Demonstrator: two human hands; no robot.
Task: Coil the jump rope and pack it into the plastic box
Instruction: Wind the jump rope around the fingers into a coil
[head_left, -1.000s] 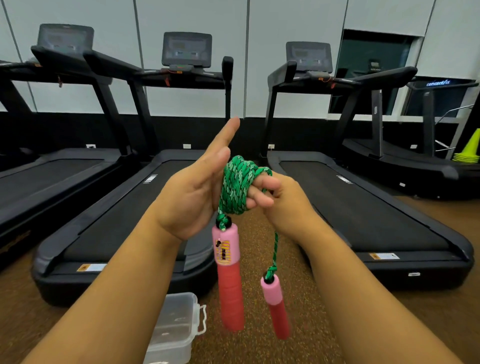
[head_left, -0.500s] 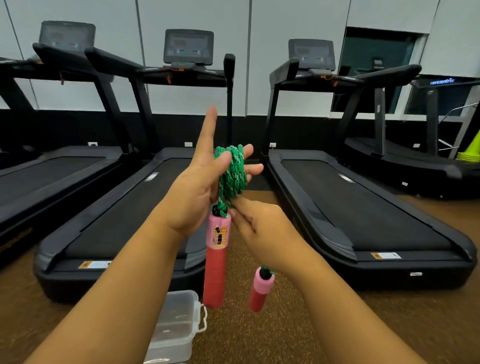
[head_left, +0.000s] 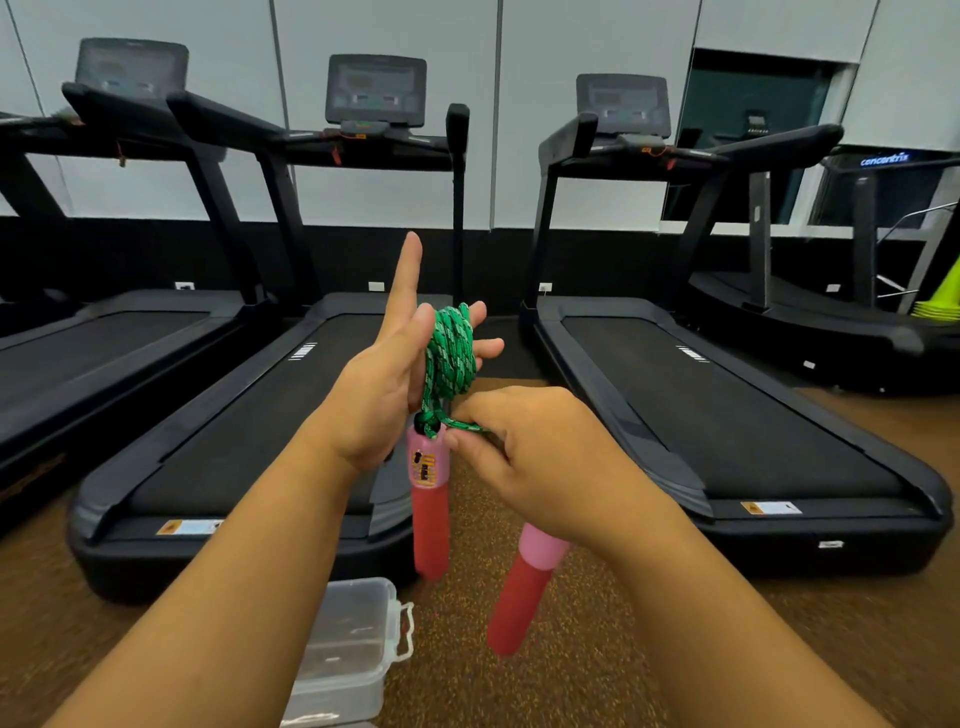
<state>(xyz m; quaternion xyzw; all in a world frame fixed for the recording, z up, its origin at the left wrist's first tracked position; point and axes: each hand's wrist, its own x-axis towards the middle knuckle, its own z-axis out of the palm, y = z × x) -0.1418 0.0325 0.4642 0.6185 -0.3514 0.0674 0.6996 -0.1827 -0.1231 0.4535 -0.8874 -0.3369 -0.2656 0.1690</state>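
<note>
The green jump rope is wound in several turns around the fingers of my left hand, whose index finger points up. One pink and red handle hangs straight down below that hand. My right hand pinches the loose end of the rope just right of that handle's top. The second pink and red handle dangles under my right wrist, tilted. The clear plastic box, with its lid on, stands on the floor below my left forearm.
Three black treadmills stand side by side ahead on the brown speckled floor. Another machine and a stack of yellow cones sit at the far right. A white panelled wall runs behind.
My right hand has brought the rope end down from the top of the coil to the first handle's top. The second handle rose closer under my right wrist.
</note>
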